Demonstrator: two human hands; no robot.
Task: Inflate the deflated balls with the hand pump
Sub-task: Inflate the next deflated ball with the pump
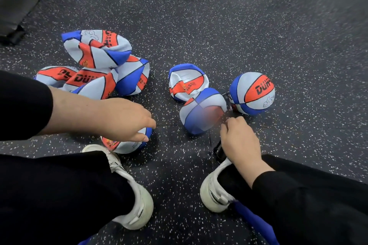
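Observation:
Several flat red, white and blue balls lie in a heap on the floor at the left. Two more deflated balls sit in the middle, one collapsed like a bowl and one crumpled. A round, inflated ball rests to their right. My left hand reaches over another flat ball near my left shoe, fingers extended. My right hand grips the black hand pump, whose hose end lies between the crumpled ball and the inflated one.
The floor is dark speckled rubber. My two white shoes and black trouser legs fill the foreground. A dark mat or bench edge sits at the far left. Something blue lies under my right leg.

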